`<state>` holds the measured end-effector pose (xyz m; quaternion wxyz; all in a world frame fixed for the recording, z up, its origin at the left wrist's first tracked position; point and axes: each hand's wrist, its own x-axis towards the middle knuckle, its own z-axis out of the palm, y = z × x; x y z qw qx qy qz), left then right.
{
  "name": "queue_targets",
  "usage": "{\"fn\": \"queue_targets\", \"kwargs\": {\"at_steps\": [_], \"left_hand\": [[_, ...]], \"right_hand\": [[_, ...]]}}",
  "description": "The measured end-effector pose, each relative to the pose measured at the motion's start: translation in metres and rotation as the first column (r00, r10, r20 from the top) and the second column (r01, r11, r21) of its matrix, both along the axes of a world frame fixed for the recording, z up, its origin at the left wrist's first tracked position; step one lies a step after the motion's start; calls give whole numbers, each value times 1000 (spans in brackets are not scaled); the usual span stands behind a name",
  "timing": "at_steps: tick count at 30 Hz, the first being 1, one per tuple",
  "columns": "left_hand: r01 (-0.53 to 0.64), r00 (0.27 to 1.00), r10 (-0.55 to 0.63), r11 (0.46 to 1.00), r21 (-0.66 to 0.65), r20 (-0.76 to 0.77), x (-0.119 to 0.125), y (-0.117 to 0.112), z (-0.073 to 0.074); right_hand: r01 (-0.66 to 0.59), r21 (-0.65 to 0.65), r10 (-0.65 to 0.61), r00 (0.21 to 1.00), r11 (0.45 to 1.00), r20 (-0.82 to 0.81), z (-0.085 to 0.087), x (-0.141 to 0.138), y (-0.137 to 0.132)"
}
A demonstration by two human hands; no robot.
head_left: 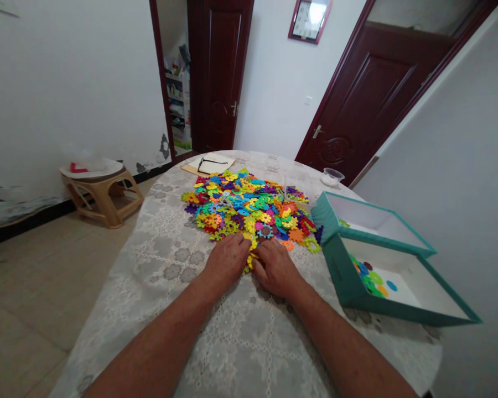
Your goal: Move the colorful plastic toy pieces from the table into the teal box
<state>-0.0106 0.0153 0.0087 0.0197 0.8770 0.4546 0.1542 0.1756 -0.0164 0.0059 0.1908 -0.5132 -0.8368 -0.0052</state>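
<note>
A heap of small, flat, flower-shaped plastic pieces in many colours (249, 207) lies on the round table with its lace cloth (240, 337). My left hand (227, 260) and my right hand (276, 267) rest side by side at the heap's near edge, fingers curled down. Between them they pinch yellow pieces (250, 260); the fingertips are hidden under the knuckles.
Two teal boxes stand at the right: the nearer one (394, 284) holds a few pieces, the farther one (367, 221) is nearly bare. Glasses on a notebook (209, 164) and a small clear bowl (331, 176) sit at the far edge. A wooden stool (103, 193) stands left.
</note>
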Motion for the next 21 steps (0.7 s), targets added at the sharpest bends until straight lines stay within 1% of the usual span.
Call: {"fn": "queue_targets", "kwargs": {"at_steps": [2,6,12,17,21], "left_hand": [[-18,1000,18,1000,-14,19,-1,1,1],[-90,994,92,996,-27,65,-5,1,6],[-96,973,100,995,-29,209,-10,3,8],[-84,942,100,994,-64,319,-12,7,8],[-79,920,113,991,-104,376,-13,8,9]], "right_hand": [[-18,-23,18,1000,1000,-9,2,1,-3],[-58,-69,57,998,996,-19,6,6,-4],[-118,-93,117,993,989,-16,11,13,-8],[-101,-98,97,994,990,-50,9,14,-4],[-52,-41,48,994,998,-93,5,15,3]]}}
